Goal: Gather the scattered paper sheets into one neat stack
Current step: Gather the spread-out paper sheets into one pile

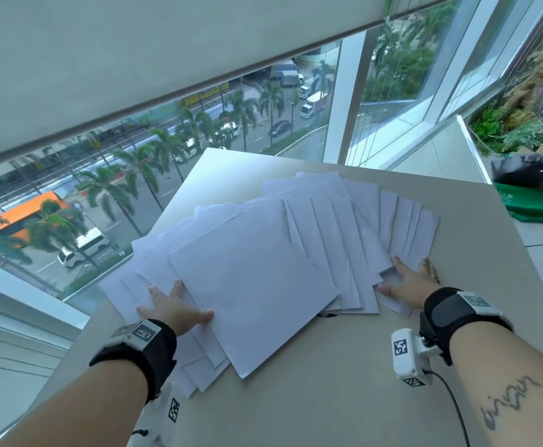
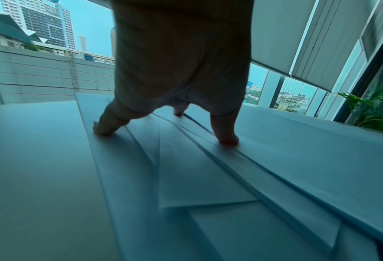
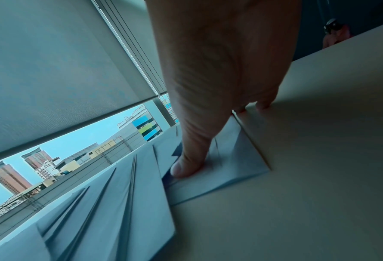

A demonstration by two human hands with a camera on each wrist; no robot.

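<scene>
Several white paper sheets (image 1: 257, 272) lie fanned and overlapping across the beige table (image 1: 344, 398). My left hand (image 1: 173, 304) rests flat on the sheets at the left side of the pile, fingers spread, thumb at the edge of the top sheet. In the left wrist view the spread fingers (image 2: 224, 136) press on the layered sheets (image 2: 197, 176). My right hand (image 1: 409, 282) lies flat at the pile's right edge, fingers spread over sheet corners and table. In the right wrist view the thumb (image 3: 186, 167) presses a sheet corner (image 3: 230, 167).
The table stands against a large window (image 1: 167, 156) with a half-lowered blind (image 1: 102, 59). A green bag (image 1: 535, 204) with a dark object on it lies on a side surface at the right. Plants (image 1: 528, 124) stand behind it. Bare table shows in front of the pile.
</scene>
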